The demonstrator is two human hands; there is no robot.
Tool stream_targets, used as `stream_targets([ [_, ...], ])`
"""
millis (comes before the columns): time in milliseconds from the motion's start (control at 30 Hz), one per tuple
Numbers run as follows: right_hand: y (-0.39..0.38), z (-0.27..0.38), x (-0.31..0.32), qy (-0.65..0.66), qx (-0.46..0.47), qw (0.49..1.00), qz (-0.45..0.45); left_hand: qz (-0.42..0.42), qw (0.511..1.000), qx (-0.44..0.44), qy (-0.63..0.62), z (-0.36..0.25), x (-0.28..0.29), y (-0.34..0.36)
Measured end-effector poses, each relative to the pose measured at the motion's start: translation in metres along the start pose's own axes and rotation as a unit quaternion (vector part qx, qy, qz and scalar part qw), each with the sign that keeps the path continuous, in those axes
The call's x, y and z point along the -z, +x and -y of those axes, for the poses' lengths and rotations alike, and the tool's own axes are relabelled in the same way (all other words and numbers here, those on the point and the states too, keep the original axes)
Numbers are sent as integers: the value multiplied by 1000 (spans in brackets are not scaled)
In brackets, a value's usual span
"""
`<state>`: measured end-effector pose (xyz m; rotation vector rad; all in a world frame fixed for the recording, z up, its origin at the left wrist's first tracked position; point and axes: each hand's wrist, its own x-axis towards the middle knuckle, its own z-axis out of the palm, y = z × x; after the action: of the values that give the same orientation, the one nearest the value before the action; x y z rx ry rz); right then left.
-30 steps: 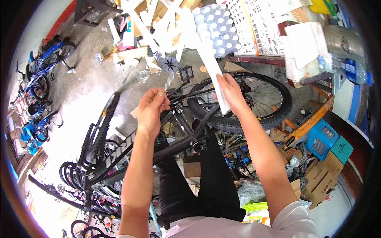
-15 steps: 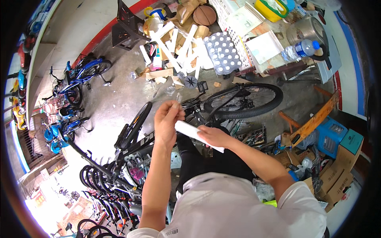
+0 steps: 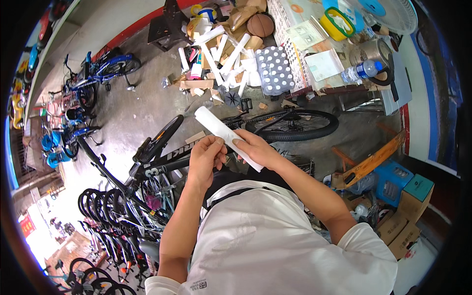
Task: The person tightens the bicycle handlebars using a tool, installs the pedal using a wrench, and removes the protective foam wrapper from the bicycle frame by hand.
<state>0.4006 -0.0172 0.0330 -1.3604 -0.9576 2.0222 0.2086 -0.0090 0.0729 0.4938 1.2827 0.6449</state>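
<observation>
A white foam tube (image 3: 216,127) lies slantwise in front of my body, its far end pointing up and to the left. My right hand (image 3: 258,150) is closed round its nearer part, thumb on top. Against its left edge, my left hand (image 3: 206,156) has its fingers curled and thumb and forefinger pinched at the foam. Whether anything small is also in that pinch is hidden. Beneath my hands a black bicycle (image 3: 169,166) lies on its side on the floor, its rear wheel (image 3: 295,124) to the right and its front wheel (image 3: 169,132) to the left.
Ahead is a heap of white foam tubes (image 3: 236,54) and cardboard, with a basketball (image 3: 260,24). A cluttered table (image 3: 337,87) bears a water bottle (image 3: 361,72). A wooden bench (image 3: 376,160), blue stool (image 3: 393,183) and boxes (image 3: 410,236) stand right. Small blue bicycles (image 3: 110,69) and parked bicycles (image 3: 105,204) fill the left.
My left hand has come down and nearer to me, from above the tube's end to its side. The tube has shifted left and away, and more of it shows beyond my hands.
</observation>
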Motion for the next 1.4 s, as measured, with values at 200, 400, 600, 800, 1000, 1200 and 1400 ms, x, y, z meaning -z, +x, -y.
stream_targets([
  [200,5,2,-9,-65,-6,998,-7,-4,1000,-14,-19,2,9,-8],
  [400,13,8,-21,-115,14,991,-63,15,998,-62,-29,-19,15,-20],
  [600,29,-3,-30,-271,53,961,-7,68,986,-123,-89,-35,27,-16],
  [800,34,14,-50,-261,126,957,6,24,994,-84,-71,-18,46,0],
  [1000,33,26,-62,-216,70,974,-11,-90,994,-64,-11,-11,53,-14],
  [1200,34,12,-69,-245,156,956,-41,-127,988,-85,7,0,54,-17],
  [1400,28,7,-72,-185,98,978,-21,-168,979,-99,54,11,53,-22],
])
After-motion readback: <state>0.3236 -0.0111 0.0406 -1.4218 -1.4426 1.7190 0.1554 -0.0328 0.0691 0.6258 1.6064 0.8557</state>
